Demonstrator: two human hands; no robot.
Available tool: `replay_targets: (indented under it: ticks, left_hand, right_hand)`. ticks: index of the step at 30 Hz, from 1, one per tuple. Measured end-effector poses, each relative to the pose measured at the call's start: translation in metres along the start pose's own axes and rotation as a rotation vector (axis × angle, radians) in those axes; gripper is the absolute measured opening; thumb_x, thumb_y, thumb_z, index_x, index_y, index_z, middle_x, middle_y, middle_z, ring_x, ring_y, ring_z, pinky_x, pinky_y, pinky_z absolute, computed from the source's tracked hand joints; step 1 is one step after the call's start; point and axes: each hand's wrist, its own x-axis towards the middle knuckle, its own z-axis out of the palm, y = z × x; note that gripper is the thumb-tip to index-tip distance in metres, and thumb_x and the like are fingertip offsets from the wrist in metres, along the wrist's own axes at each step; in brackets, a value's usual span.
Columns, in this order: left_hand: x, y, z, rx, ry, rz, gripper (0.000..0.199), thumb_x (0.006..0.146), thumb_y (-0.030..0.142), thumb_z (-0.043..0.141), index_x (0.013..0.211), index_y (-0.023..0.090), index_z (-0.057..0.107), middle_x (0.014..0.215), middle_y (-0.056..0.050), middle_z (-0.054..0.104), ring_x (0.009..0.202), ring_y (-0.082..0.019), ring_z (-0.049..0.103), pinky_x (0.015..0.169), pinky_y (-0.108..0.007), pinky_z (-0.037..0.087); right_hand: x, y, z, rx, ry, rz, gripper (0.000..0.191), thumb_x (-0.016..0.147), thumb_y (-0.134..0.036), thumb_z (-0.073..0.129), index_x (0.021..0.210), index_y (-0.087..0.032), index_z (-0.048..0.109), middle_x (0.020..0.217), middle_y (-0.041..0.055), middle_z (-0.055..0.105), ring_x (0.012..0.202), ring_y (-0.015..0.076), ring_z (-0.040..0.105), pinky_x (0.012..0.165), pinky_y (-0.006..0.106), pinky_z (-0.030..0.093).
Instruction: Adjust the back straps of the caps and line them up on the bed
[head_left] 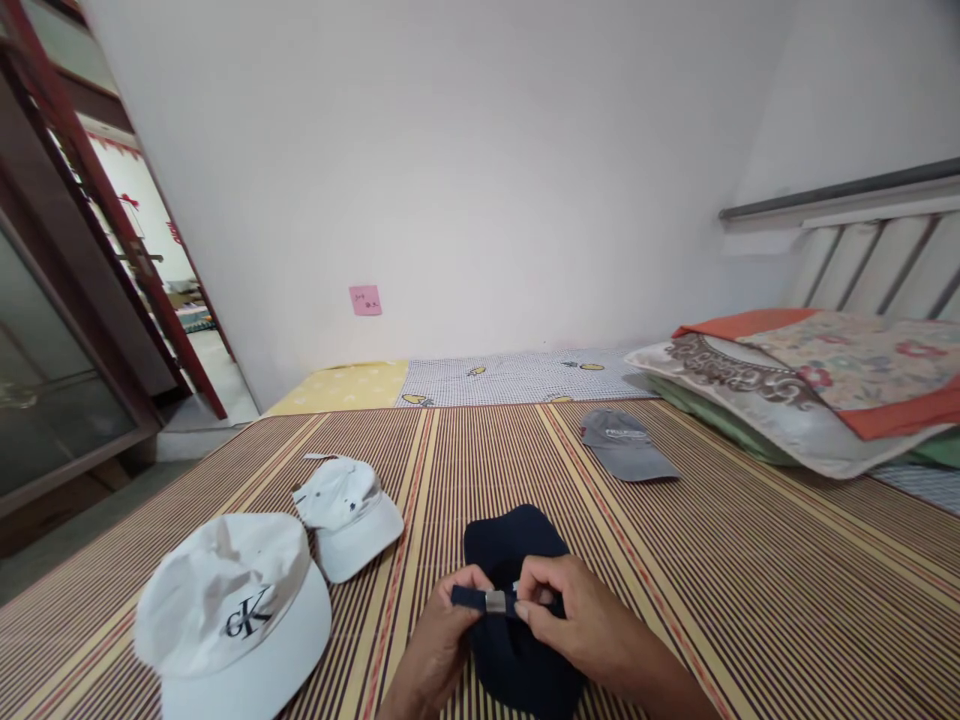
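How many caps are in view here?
4: a navy cap held by the left hand and right hand; a lettered white cap at lower left; a second white cap just beyond it; a grey cap farther back, right of centre.

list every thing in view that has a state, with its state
Navy cap, held by its strap
Left hand, closed on the strap
Right hand, closed on the strap
White CK cap, crown up
Smaller white cap, crown up
Gray cap, crown up
Door, open
Pillows, stacked
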Motion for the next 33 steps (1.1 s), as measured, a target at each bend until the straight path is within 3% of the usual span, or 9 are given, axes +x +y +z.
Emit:
replay_targets:
  ticks: [11,18,21,24,28,30,33]
  left_hand:
    - [0.007,-0.015,-0.01,0.058,-0.022,0.023,0.045,0.064,0.048,0.093,0.063,0.017,0.06,0.057,0.006,0.046,0.056,-0.009,0.031,0.054,-0.022,0.024]
    - [0.007,-0.014,-0.01,0.051,-0.062,0.015,0.049,0.059,0.05,0.096,0.062,0.017,0.06,0.057,0.006,0.047,0.055,-0.008,0.032,0.054,-0.022,0.023]
    - [0.004,-0.011,-0.008,0.021,-0.078,0.002,0.046,0.065,0.047,0.094,0.065,0.017,0.059,0.059,0.006,0.045,0.056,-0.008,0.032,0.055,-0.021,0.024]
    - [0.003,-0.009,-0.005,-0.062,-0.12,0.025,0.04,0.07,0.04,0.093,0.076,0.018,0.06,0.068,0.005,0.051,0.061,-0.009,0.04,0.059,-0.021,0.031]
    - [0.002,-0.009,-0.002,-0.251,-0.118,0.049,0.03,0.081,0.034,0.087,0.084,0.022,0.059,0.076,0.005,0.053,0.07,-0.01,0.048,0.068,-0.021,0.038]
    - [0.001,-0.007,-0.002,-0.328,-0.145,0.068,0.026,0.089,0.041,0.079,0.086,0.022,0.06,0.081,0.003,0.055,0.076,-0.012,0.052,0.071,-0.022,0.039]
    - [0.0,-0.006,-0.003,-0.311,-0.23,0.103,0.036,0.095,0.056,0.066,0.085,0.021,0.061,0.088,-0.001,0.058,0.084,-0.015,0.054,0.073,-0.024,0.041]
  right_hand:
    - [0.004,-0.003,0.004,-0.044,0.042,0.041,0.015,0.081,-0.01,0.058,0.07,-0.02,0.057,0.066,-0.0047,0.054,0.066,0.0135,0.052,0.064,0.027,0.034]
    - [0.002,-0.005,0.003,-0.053,0.015,0.033,0.017,0.081,-0.008,0.058,0.068,-0.02,0.056,0.065,-0.0048,0.054,0.067,0.0133,0.052,0.063,0.027,0.034]
    - [0.0,-0.009,-0.002,-0.004,0.013,0.008,0.014,0.079,-0.008,0.061,0.083,-0.021,0.065,0.077,-0.0031,0.062,0.076,0.0148,0.058,0.07,0.026,0.04]
    - [-0.001,-0.015,-0.003,0.035,-0.014,-0.034,0.035,0.073,-0.006,0.067,0.103,-0.024,0.069,0.094,-0.0021,0.069,0.088,0.0164,0.063,0.08,0.027,0.044]
    - [0.001,-0.013,0.005,-0.026,0.013,-0.108,0.028,0.074,-0.003,0.065,0.093,-0.023,0.07,0.098,-0.0008,0.07,0.095,0.0177,0.066,0.085,0.029,0.043]
    - [0.003,-0.009,0.008,-0.061,0.039,-0.118,0.024,0.078,-0.003,0.063,0.091,-0.022,0.068,0.096,0.0,0.071,0.095,0.0182,0.067,0.086,0.03,0.044]
    - [0.005,-0.004,0.008,-0.104,0.05,-0.106,0.021,0.081,-0.005,0.063,0.093,-0.022,0.068,0.098,0.0012,0.071,0.097,0.0193,0.068,0.087,0.031,0.045]
